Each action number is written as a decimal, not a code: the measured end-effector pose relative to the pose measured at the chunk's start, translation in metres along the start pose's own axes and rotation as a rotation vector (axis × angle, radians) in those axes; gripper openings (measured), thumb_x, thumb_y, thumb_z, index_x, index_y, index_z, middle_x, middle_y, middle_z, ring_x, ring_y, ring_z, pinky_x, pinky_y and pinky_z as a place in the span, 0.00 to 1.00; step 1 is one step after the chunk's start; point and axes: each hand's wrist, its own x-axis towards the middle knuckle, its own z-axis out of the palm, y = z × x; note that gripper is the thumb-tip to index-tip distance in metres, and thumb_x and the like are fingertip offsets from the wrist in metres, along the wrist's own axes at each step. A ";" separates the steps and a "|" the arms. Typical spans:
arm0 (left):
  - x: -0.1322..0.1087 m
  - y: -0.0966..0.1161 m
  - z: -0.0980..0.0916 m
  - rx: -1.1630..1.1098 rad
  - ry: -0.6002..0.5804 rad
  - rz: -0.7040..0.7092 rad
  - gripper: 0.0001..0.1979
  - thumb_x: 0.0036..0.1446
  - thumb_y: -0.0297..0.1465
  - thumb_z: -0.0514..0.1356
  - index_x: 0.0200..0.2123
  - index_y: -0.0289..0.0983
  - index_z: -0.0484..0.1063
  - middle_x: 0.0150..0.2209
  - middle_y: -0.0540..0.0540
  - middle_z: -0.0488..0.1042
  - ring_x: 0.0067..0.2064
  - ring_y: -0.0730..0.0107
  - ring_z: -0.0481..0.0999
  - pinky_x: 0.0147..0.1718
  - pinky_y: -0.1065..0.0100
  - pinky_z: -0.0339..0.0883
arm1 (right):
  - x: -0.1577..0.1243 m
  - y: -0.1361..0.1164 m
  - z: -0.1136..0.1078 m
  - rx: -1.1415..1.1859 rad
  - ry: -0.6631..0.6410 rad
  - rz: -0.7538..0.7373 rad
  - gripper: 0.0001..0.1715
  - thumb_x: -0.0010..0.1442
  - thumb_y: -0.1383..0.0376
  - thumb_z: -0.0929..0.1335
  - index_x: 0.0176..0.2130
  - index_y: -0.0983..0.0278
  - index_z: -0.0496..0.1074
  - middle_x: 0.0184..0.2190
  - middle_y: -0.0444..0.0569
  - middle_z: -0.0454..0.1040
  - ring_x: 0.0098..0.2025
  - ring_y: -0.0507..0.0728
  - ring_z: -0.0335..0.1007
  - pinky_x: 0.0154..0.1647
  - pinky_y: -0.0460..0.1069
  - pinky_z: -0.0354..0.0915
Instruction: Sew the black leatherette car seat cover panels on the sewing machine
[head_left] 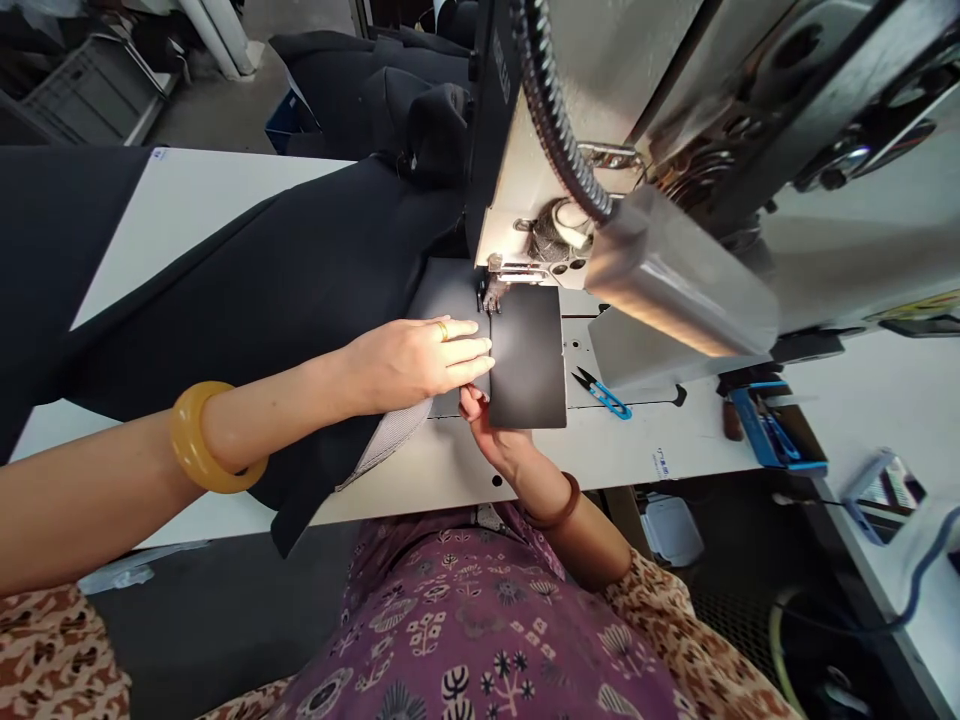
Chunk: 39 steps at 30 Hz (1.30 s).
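Observation:
My left hand (424, 362) lies flat, fingers stretched out, on dark fabric (315, 250) just in front of the sewing machine's presser foot (491, 290). Its fingertips reach the edge of a smooth black rectangular panel (529, 365), which sits right of the needle line. Below them, my right hand (501, 442) has its fingers curled at the fabric's near edge, pinching it; part of this hand is hidden under the panel. A pale grey underside (394, 440) of the fabric shows beside my left wrist.
Blue thread snips (604, 393) lie on the white table right of the panel. A lamp (679, 275) hangs low beside the machine head. Farther right stands a blue box (780, 430) holding tools. More dark fabric (375, 90) is heaped beyond the table's far edge.

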 end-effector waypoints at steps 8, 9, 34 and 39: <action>-0.004 -0.021 0.010 -0.030 -0.028 -0.051 0.28 0.51 0.16 0.51 0.52 0.43 0.72 0.53 0.47 0.74 0.56 0.65 0.70 0.40 0.72 0.72 | -0.012 -0.049 -0.029 -0.022 0.077 -0.141 0.27 0.51 0.45 0.65 0.41 0.62 0.67 0.37 0.49 0.72 0.35 0.53 0.71 0.30 0.48 0.72; -0.005 -0.023 0.012 -0.046 0.008 -0.049 0.28 0.50 0.16 0.51 0.51 0.43 0.73 0.52 0.46 0.74 0.55 0.65 0.71 0.41 0.71 0.72 | -0.013 -0.053 -0.031 -0.079 0.052 -0.111 0.26 0.50 0.48 0.68 0.42 0.62 0.67 0.36 0.47 0.72 0.30 0.52 0.71 0.24 0.47 0.70; 0.012 -0.058 0.035 -0.325 0.370 -0.218 0.20 0.57 0.19 0.46 0.35 0.38 0.77 0.36 0.50 0.78 0.42 0.75 0.76 0.44 0.73 0.68 | 0.032 -0.074 -0.025 -0.198 0.195 -0.214 0.18 0.46 0.61 0.72 0.33 0.61 0.60 0.20 0.33 0.64 0.11 0.42 0.54 0.10 0.40 0.48; 0.013 -0.064 0.042 -0.318 0.391 -0.260 0.18 0.56 0.19 0.48 0.35 0.37 0.77 0.39 0.50 0.78 0.41 0.75 0.77 0.41 0.74 0.68 | 0.041 -0.081 -0.021 -0.212 0.226 -0.227 0.18 0.45 0.60 0.73 0.32 0.62 0.62 0.16 0.32 0.61 0.11 0.42 0.52 0.09 0.40 0.45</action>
